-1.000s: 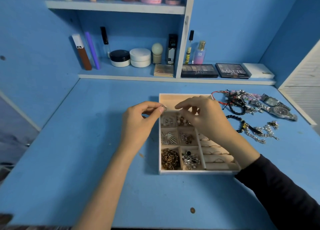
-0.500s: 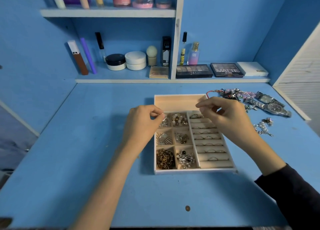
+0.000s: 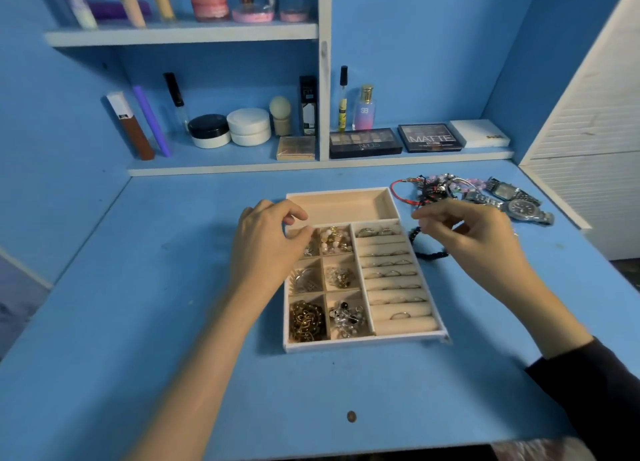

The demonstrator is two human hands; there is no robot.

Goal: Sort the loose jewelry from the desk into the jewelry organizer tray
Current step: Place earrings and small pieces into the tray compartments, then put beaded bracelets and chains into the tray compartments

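One blue desk (image 3: pixel 173 322), tray (image 3: pixel 346 344) under left hand (image 3: pixel 266 249), right hand (image 3: pixel 474 238) beside, both grips unclear.

1. "MATTE" stands in large pale capitals on the lid of the dark eyeshadow palette (image 3: pixel 430 138), which lies far right on the low shelf (image 3: pixel 214 164); the smaller line beneath is unreadable
2. "NUDES" runs along the near edge of the second palette (image 3: pixel 365 143), just left of the first
3. "SB" shows on the pink-and-blue perfume bottle (image 3: pixel 363 112) behind that palette
4. Labels on the black box (image 3: pixel 308 105) and brown tube (image 3: pixel 133 128) further left are too blurred to read
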